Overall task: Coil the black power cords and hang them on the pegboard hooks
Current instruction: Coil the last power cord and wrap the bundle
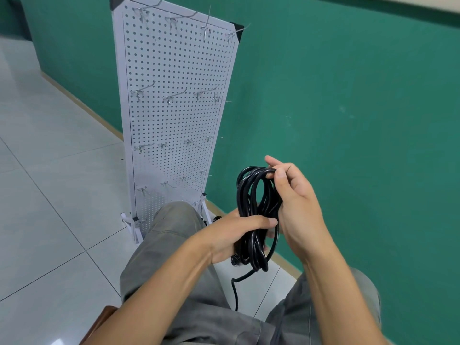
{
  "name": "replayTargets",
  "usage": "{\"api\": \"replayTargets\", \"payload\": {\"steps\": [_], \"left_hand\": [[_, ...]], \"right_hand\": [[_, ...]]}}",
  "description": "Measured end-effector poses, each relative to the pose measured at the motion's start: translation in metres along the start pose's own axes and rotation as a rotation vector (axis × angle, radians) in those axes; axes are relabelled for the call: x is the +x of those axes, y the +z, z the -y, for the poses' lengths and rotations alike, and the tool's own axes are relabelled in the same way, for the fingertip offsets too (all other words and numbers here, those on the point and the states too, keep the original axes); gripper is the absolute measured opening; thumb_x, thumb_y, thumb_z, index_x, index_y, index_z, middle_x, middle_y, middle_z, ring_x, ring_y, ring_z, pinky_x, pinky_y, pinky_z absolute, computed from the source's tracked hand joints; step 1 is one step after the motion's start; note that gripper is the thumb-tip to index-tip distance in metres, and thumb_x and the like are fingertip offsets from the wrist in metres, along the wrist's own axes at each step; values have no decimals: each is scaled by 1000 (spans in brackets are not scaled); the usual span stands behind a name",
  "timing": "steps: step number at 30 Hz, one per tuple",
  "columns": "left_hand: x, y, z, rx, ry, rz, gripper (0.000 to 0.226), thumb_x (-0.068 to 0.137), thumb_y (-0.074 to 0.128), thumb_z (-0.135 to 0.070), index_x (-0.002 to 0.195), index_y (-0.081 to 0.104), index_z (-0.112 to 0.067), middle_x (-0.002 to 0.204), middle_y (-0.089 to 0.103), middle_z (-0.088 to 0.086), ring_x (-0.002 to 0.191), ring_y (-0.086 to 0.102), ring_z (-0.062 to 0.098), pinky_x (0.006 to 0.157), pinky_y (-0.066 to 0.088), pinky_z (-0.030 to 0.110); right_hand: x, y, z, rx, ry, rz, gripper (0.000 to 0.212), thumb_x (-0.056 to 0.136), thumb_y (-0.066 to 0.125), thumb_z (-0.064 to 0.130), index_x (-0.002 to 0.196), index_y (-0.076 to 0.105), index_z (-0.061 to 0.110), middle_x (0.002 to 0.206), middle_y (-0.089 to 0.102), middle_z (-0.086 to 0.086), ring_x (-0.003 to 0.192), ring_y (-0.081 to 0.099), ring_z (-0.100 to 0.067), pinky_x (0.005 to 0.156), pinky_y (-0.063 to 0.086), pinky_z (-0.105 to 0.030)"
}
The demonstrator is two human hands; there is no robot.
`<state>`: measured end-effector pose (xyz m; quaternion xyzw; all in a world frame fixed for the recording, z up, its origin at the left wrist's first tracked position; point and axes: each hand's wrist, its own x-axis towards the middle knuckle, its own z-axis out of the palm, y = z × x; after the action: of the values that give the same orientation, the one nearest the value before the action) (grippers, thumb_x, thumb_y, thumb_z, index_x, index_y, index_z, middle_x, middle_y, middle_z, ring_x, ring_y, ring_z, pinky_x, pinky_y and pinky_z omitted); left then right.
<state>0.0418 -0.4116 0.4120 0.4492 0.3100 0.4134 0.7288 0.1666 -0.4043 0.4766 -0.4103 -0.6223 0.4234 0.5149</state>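
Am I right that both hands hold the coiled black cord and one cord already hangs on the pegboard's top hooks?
Not quite. In the head view both the left hand and right hand grip the coiled black cord, but the pegboard hooks are all bare; no cord hangs there.

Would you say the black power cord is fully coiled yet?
Not fully. The black power cord is mostly looped between left hand and right hand, but a tail hangs loose below.

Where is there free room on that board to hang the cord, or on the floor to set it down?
Every hook on the pegboard is bare; the holed stretches between hook rows are open too. The tiled floor left of the board is free. It is crowded by the knees, where both hands, left and right, hold the black cord.
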Motion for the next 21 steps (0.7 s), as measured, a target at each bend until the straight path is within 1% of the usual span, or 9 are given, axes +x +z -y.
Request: {"api": "replayTargets", "payload": {"steps": [2,5,7,10,13,14,16,19,21], "left_hand": [[-2,1,-1,1,8,28,25,94,68,-13,113,68,3,96,70,19,88,70,26,77,58,35],[-1,3,3,11,-2,18,6,84,72,-14,86,71,-10,79,65,13,76,66,28,79,58,38],[4,4,10,-34,-11,-19,12,86,71,-9,75,67,-13,69,56,9,65,58,24,85,54,43],[11,5,19,-132,1,-52,21,91,68,-7,72,59,-12,63,44,6,57,46,19,77,58,38],[17,0,19,-206,61,-143,19,88,71,-13,72,61,-14,62,43,5,55,46,18,66,56,32],[18,-4,17,-235,87,-171,21,89,71,-14,71,61,-13,62,44,5,56,47,18,63,54,31],[18,-16,12,-268,118,-197,29,90,71,-23,67,56,-14,65,46,8,59,50,19,57,51,28],[17,-30,-1,-400,187,-289,33,96,67,-27,69,53,-15,68,49,4,61,53,16,62,53,27],[16,-37,-10,-530,263,-402,26,98,63,-20,75,56,-14,65,51,0,56,55,13,69,56,27]], "right_hand": [[1,0,1,-88,10,-7,20,109,42,29,97,58,25,130,64,21,127,57,-8,115,41,-46],[5,-3,-2,-183,30,34,14,110,38,22,111,49,32,122,64,10,119,57,-5,113,42,-39],[8,-6,-4,-241,27,67,17,110,40,24,123,45,34,125,60,10,116,55,3,106,42,-30],[8,-8,-12,-237,85,94,30,107,43,41,137,40,40,134,57,13,125,50,6,103,37,-22],[2,-8,-30,-98,231,142,58,91,39,79,142,40,51,143,55,13,133,49,-6,112,40,-36],[0,-8,-38,-32,267,164,71,84,36,87,145,40,50,143,57,10,125,56,-7,106,46,-37],[-8,-4,-47,86,348,202,85,84,28,85,152,40,34,129,65,5,107,63,-8,96,51,-34],[-20,4,-56,137,439,278,90,88,11,74,145,51,17,127,71,-5,116,68,-24,107,49,-45],[-26,10,-60,100,463,336,98,88,1,75,140,56,13,125,72,-12,105,70,-31,102,50,-45]]}}
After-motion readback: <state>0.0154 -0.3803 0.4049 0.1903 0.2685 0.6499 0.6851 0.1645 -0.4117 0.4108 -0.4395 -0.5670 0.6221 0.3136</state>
